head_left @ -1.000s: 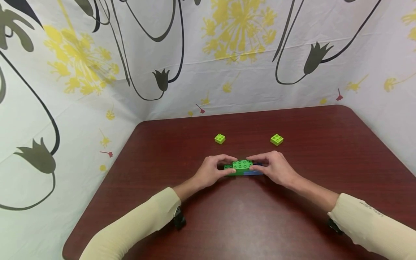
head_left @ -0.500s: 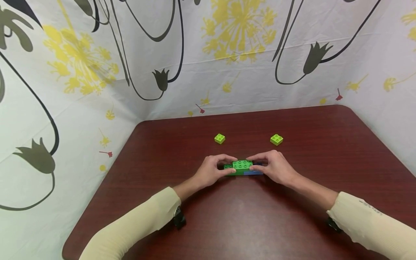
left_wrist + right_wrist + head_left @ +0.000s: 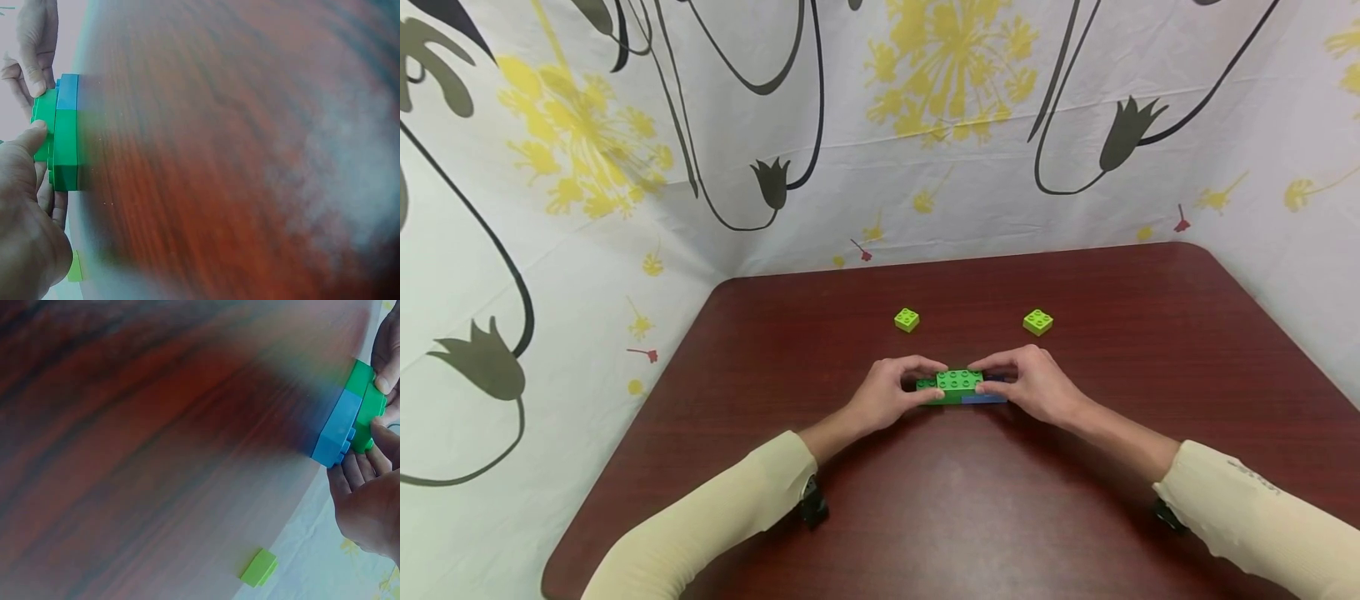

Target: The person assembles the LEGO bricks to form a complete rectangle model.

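Observation:
A green toy brick point(image 3: 959, 382) sits on top, across the join of a lower green brick point(image 3: 65, 150) and a blue brick point(image 3: 337, 428) that lie end to end on the table. My left hand point(image 3: 887, 393) pinches the top brick at its left end, thumb on the near side and fingers at the far side. At the right end my right hand point(image 3: 1036, 389) pinches the same brick in the same way. Studs of the lower green brick show beneath the left hand. The right hand partly covers the blue brick in the head view.
Behind the stack stand two small lime bricks, a left one point(image 3: 907, 320) and a right one point(image 3: 1038, 322), apart from each other. The dark red-brown table point(image 3: 790, 333) has rounded far corners. A patterned white cloth point(image 3: 985, 200) hangs close around its far and side edges.

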`<state>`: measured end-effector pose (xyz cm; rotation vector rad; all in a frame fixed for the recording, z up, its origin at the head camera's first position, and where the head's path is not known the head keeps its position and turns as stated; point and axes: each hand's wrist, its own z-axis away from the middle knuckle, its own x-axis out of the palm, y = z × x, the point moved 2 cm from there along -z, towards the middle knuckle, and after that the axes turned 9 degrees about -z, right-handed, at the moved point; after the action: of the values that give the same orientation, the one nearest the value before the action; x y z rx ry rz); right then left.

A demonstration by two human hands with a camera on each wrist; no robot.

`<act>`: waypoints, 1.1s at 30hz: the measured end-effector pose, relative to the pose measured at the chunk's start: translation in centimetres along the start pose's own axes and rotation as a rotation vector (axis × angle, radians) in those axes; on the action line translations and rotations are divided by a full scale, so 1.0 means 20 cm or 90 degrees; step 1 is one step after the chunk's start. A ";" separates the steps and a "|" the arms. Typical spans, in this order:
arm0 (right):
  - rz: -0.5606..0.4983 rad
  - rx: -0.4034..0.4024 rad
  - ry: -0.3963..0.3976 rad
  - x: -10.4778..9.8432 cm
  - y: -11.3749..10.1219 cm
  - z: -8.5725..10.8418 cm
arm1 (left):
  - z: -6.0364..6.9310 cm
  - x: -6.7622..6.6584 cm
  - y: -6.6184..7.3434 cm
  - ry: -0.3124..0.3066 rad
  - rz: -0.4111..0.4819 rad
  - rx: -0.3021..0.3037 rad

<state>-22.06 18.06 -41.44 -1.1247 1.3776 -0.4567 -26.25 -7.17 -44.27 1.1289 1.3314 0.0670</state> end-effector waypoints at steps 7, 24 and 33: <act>-0.002 0.005 -0.016 0.00 0.00 -0.01 | 0.00 0.00 0.00 -0.001 -0.012 -0.005; 0.003 -0.004 -0.051 -0.02 0.00 -0.05 | -0.01 -0.01 0.02 -0.003 -0.061 0.008; 0.001 -0.007 -0.055 -0.03 0.01 -0.05 | -0.01 -0.01 0.03 -0.011 -0.064 0.004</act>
<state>-23.17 18.35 -41.18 -1.1404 1.3068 -0.3953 -26.17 -6.84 -43.62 1.0632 1.3718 -0.0209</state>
